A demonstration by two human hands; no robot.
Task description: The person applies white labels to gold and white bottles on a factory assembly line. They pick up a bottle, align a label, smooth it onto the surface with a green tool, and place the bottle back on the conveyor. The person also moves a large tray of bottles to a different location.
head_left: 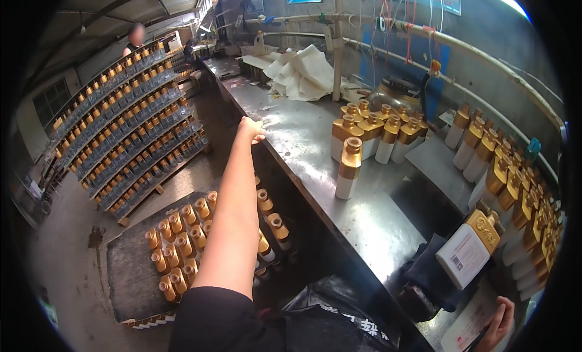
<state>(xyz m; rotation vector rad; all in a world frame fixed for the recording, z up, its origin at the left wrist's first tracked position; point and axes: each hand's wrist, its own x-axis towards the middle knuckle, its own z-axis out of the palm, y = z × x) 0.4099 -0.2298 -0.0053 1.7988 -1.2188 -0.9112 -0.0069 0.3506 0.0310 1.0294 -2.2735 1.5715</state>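
Note:
My left arm reaches out over the bench's left edge. At its end my left hand [250, 130] is closed, its fingers curled in; whatever is inside them is hidden. No bottle touches it. My right hand [498, 323] shows only partly at the lower right, fingers loosely bent and apart, beside a white sheet with red print [465, 328]. Above it, a flat bottle with a gold top and white labelled body [465, 255] rests tilted on a black support [424, 279]. One gold-and-white bottle [348, 170] stands upright on the metal bench [370, 231].
Several similar bottles [388, 134] cluster at the back, and many more [515, 194] line the right side. Crumpled white cloth [303, 73] and a glass jar [397, 94] lie farther back. Left below stands a board of bottles [130, 261]; beyond is a tiered rack [133, 134] near another person [128, 49].

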